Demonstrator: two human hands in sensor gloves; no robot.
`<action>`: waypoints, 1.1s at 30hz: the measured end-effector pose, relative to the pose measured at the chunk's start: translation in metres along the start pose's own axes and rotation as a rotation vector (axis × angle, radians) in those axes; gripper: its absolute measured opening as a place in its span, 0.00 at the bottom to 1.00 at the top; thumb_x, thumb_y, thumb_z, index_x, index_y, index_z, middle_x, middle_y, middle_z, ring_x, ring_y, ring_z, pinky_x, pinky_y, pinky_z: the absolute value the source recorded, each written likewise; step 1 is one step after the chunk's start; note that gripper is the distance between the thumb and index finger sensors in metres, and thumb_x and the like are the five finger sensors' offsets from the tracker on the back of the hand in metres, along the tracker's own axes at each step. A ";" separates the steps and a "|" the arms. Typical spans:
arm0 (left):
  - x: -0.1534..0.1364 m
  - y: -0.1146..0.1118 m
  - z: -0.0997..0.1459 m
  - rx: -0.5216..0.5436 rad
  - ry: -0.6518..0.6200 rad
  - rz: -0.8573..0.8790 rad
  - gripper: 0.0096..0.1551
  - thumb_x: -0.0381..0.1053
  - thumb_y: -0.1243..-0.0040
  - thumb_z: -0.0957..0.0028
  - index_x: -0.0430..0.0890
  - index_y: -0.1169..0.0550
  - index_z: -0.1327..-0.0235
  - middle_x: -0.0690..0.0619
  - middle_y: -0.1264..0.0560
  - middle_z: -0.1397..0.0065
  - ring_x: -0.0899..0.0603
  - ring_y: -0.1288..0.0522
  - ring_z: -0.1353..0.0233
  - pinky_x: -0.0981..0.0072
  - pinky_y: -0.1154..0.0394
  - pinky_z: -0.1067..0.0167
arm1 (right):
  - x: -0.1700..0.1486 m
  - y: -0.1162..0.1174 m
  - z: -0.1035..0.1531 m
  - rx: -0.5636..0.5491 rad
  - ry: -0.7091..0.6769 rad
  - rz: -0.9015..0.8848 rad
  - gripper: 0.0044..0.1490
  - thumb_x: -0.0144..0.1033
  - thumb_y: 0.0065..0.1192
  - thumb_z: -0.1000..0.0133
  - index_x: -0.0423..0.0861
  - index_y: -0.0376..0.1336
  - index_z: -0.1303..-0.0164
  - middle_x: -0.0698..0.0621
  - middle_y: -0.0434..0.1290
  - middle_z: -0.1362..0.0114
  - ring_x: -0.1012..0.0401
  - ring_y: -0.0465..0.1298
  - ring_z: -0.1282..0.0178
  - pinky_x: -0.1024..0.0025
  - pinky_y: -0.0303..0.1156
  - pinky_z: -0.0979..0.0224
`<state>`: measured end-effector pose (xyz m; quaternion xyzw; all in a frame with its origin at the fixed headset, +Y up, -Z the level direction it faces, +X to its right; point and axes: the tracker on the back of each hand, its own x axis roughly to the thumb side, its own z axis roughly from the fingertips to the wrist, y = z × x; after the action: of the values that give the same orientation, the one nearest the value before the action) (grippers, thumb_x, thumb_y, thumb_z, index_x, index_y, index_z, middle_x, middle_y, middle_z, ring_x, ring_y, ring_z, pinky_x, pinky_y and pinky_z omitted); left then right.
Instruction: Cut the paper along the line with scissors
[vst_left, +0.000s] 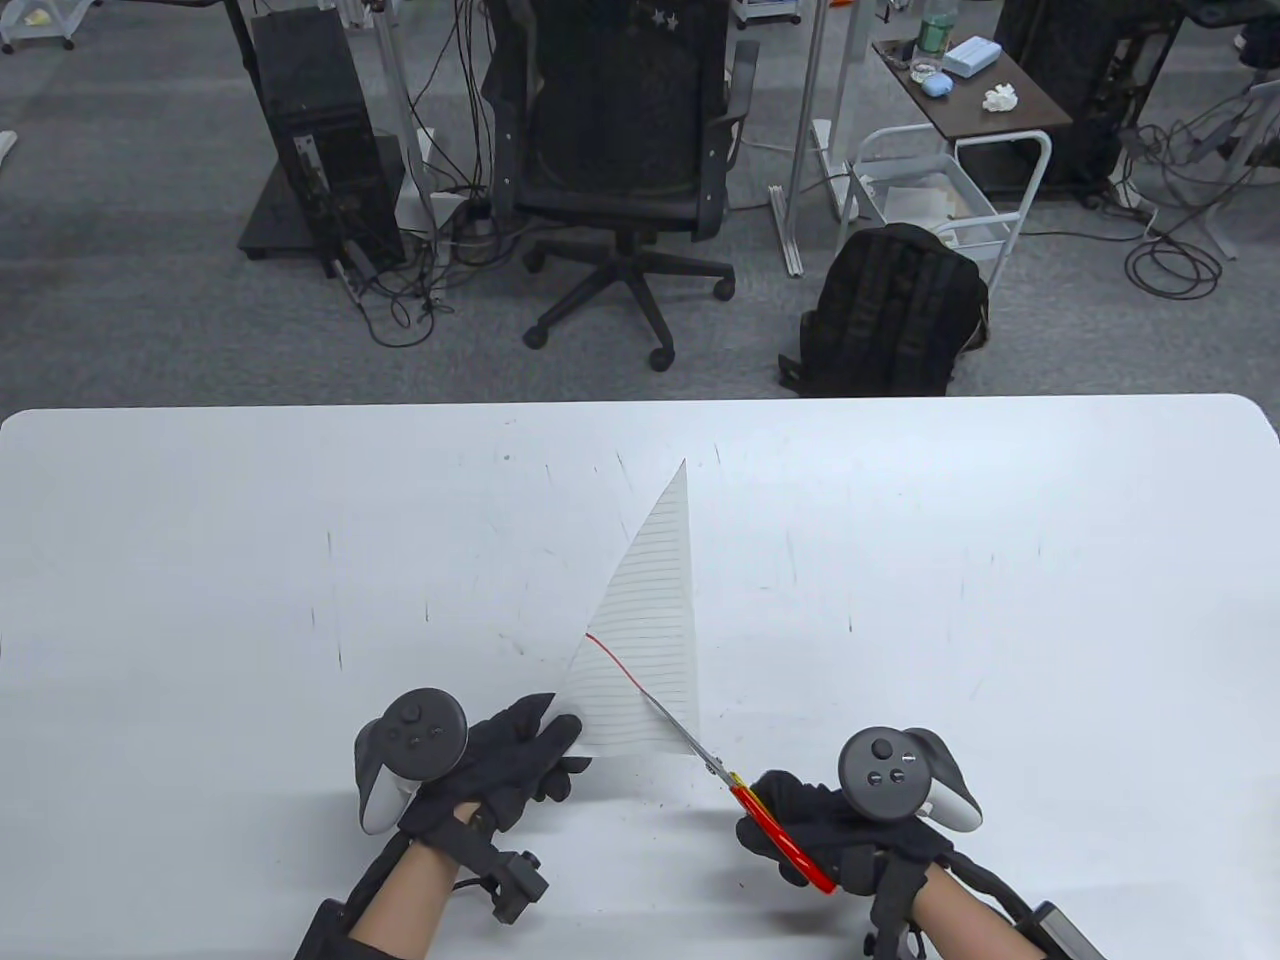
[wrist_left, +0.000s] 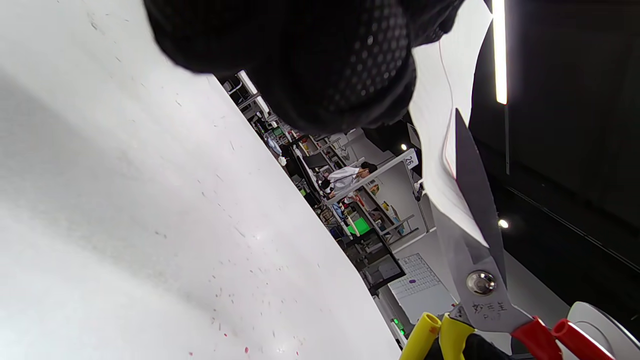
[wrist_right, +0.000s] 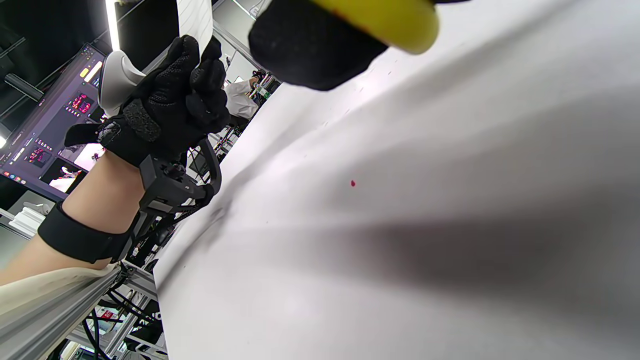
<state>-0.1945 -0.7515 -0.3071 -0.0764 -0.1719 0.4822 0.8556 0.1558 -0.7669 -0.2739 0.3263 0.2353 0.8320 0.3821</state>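
Right hand (vst_left: 840, 815) gripping scissors (vst_left: 735, 785) – blades in paper (vst_left: 650, 640), left hand (vst_left: 500, 765) pinching paper's corner

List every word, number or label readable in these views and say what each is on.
"26": small white sign on a background rack.
Scissors: marking under the pivot, too blurred to read.
Monitor: text too small to read.
Paper: ruled lines and a red line, no words.
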 end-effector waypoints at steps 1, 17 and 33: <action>-0.001 0.000 0.000 0.001 0.002 0.002 0.19 0.57 0.48 0.38 0.52 0.23 0.40 0.59 0.15 0.55 0.58 0.16 0.60 0.75 0.18 0.61 | 0.000 0.000 0.000 -0.003 0.000 0.001 0.47 0.63 0.41 0.35 0.31 0.49 0.30 0.37 0.68 0.39 0.61 0.77 0.57 0.58 0.68 0.50; -0.001 0.001 0.000 0.005 0.002 0.002 0.19 0.57 0.48 0.38 0.52 0.23 0.40 0.59 0.15 0.54 0.58 0.16 0.60 0.75 0.18 0.61 | 0.001 -0.003 0.000 -0.069 0.010 0.014 0.43 0.61 0.45 0.36 0.32 0.54 0.34 0.41 0.72 0.44 0.66 0.78 0.64 0.65 0.70 0.56; -0.001 0.000 0.000 -0.006 0.006 0.034 0.19 0.57 0.49 0.37 0.52 0.24 0.40 0.59 0.15 0.54 0.58 0.16 0.60 0.75 0.18 0.61 | 0.001 -0.004 0.001 -0.120 0.005 0.012 0.41 0.60 0.46 0.38 0.34 0.57 0.38 0.43 0.75 0.49 0.70 0.79 0.68 0.69 0.72 0.60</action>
<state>-0.1948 -0.7522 -0.3071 -0.0835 -0.1696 0.4958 0.8476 0.1576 -0.7640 -0.2756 0.3022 0.1838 0.8477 0.3954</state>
